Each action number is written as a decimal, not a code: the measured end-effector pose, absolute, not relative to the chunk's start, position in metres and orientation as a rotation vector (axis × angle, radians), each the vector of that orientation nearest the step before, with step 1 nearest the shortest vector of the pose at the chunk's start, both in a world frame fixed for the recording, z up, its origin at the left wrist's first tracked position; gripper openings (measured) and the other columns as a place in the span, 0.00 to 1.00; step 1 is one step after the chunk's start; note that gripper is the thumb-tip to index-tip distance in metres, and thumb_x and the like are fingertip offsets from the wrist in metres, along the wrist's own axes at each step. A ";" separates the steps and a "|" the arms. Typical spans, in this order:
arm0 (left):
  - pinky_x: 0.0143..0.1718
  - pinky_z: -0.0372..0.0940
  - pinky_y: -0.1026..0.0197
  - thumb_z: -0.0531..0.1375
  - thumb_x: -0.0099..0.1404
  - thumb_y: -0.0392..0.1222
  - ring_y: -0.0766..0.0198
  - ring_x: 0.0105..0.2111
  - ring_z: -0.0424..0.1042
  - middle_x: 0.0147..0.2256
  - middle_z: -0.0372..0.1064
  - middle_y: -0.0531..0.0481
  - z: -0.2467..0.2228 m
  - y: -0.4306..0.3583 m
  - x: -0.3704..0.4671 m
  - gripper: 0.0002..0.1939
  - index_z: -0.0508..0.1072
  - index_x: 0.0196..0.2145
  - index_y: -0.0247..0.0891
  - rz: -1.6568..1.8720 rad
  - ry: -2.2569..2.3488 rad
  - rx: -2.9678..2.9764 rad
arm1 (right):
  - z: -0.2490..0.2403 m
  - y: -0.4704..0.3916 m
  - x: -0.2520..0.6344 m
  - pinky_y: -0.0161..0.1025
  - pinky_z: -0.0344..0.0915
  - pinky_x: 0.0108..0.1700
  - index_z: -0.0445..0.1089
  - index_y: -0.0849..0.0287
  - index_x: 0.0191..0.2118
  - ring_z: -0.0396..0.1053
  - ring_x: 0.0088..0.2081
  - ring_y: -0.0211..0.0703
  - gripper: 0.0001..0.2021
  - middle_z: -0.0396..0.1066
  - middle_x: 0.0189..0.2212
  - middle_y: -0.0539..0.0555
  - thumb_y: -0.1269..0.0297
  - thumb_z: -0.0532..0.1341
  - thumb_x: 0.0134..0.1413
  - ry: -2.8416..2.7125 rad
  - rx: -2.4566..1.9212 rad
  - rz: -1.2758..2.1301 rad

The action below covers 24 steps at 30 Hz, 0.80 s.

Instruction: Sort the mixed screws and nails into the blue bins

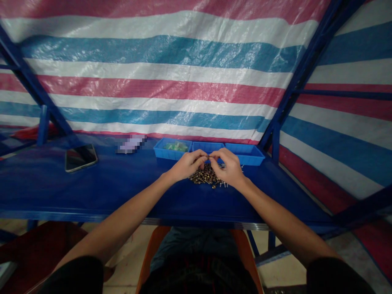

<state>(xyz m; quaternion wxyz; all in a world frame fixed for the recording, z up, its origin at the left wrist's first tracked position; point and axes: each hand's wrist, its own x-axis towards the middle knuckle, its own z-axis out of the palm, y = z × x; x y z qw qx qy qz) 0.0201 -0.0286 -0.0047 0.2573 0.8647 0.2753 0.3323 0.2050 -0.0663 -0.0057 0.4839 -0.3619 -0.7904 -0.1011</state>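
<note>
My left hand (189, 164) and my right hand (227, 166) meet fingertip to fingertip above a pile of small brass-coloured metal parts (204, 175) on the blue table (128, 192). Both hands are closed in a pinch. Something small and dark sits between the fingertips, too small to name. Pale, thin pieces (224, 184) lie at the pile's right side, partly under my right hand. Behind the hands stand three blue bins; the left bin (163, 153) holds greenish pieces.
The middle bin (208, 145) and right bin (249, 160) stand along the back. A phone (81, 158) and a blurred purplish item (131, 144) lie to the left. Blue metal posts (275, 143) and a striped sheet (171, 90) enclose the table.
</note>
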 end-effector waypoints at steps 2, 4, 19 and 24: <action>0.30 0.61 0.65 0.47 0.70 0.46 0.67 0.26 0.68 0.27 0.70 0.51 -0.001 -0.029 0.018 0.16 0.67 0.44 0.34 0.813 0.759 2.405 | 0.001 -0.070 0.211 0.44 0.65 0.36 0.67 0.55 0.32 0.67 0.30 0.43 0.07 0.68 0.26 0.53 0.62 0.53 0.58 -1.785 -0.895 -0.285; 0.31 0.60 0.64 0.48 0.70 0.46 0.66 0.28 0.69 0.29 0.71 0.50 0.002 -0.028 0.014 0.15 0.69 0.44 0.35 0.706 0.802 2.517 | 0.006 -0.070 0.219 0.45 0.66 0.37 0.67 0.55 0.33 0.67 0.30 0.44 0.08 0.69 0.27 0.54 0.61 0.53 0.58 -1.577 -0.940 -0.342; 0.38 0.62 0.63 0.62 0.55 0.44 0.60 0.39 0.69 0.42 0.70 0.44 -0.003 -0.005 -0.023 0.19 0.71 0.43 0.34 0.125 0.941 2.449 | -0.003 -0.020 0.297 0.41 0.63 0.34 0.68 0.60 0.38 0.68 0.30 0.45 0.11 0.71 0.27 0.54 0.62 0.55 0.49 -1.323 -1.400 -0.184; 0.31 0.61 0.65 0.58 0.57 0.43 0.63 0.30 0.68 0.33 0.70 0.48 -0.005 -0.003 -0.021 0.13 0.72 0.39 0.34 0.066 0.974 2.423 | -0.010 -0.021 0.272 0.39 0.60 0.32 0.59 0.58 0.39 0.64 0.25 0.42 0.11 0.63 0.23 0.47 0.70 0.54 0.45 -1.408 -1.349 -0.131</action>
